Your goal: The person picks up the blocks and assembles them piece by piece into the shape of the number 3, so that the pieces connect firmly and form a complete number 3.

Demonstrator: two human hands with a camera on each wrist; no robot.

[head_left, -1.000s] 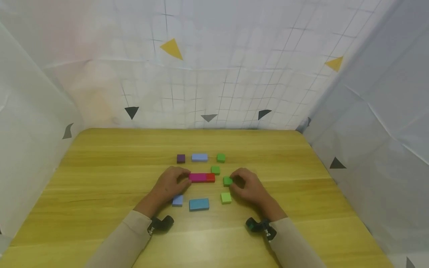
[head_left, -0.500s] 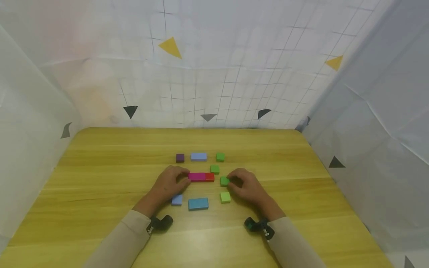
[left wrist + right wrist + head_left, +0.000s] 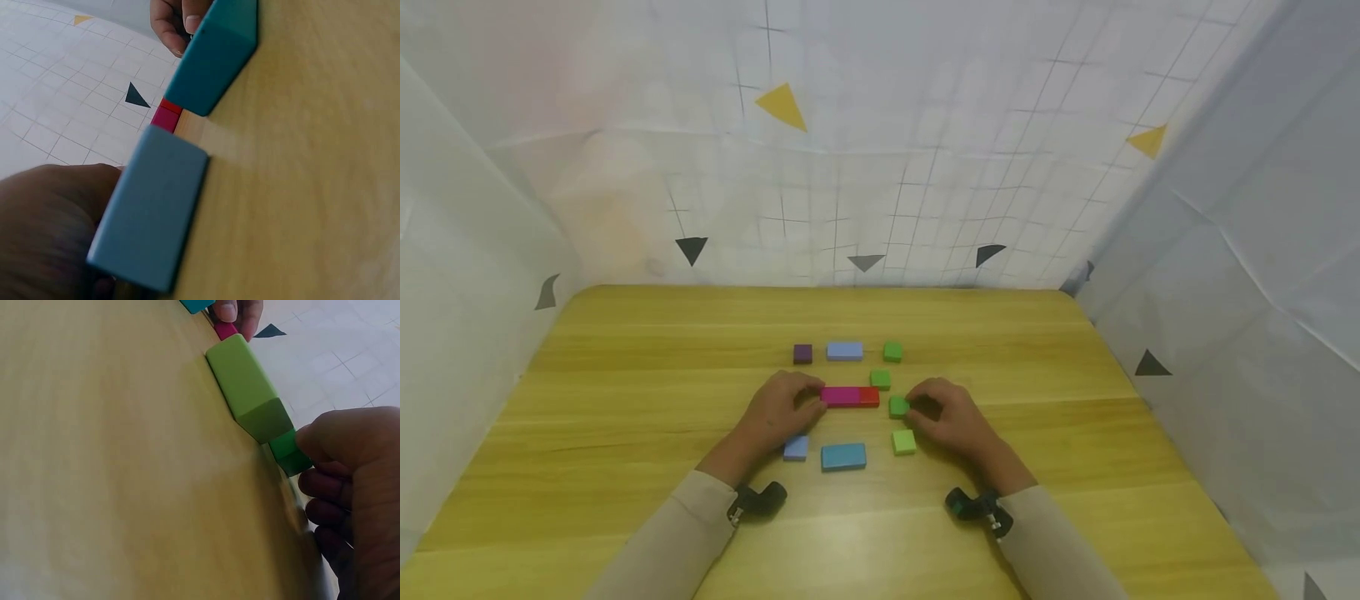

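Observation:
A magenta block (image 3: 841, 397) and a red block (image 3: 869, 397) form one row mid-table, end to end. At the row's left end, my left hand (image 3: 781, 412) pinches the magenta block between thumb and fingers. To the right of the red block, a small gap away, sits a green block (image 3: 898, 407), pinched by the thumb and fingertips of my right hand (image 3: 953, 419). In the right wrist view that green block (image 3: 290, 452) is partly hidden behind the lime block (image 3: 247, 387).
Behind the row are a dark purple block (image 3: 802, 354), a periwinkle block (image 3: 845, 351) and two green blocks, the nearer one (image 3: 880, 380) close to the red block. In front lie a light blue block (image 3: 796, 448), a larger blue block (image 3: 843, 457) and the lime block (image 3: 904, 442).
My right hand has slid the green block leftward, narrowing its gap to the red block. The left hand has stayed at the magenta block.

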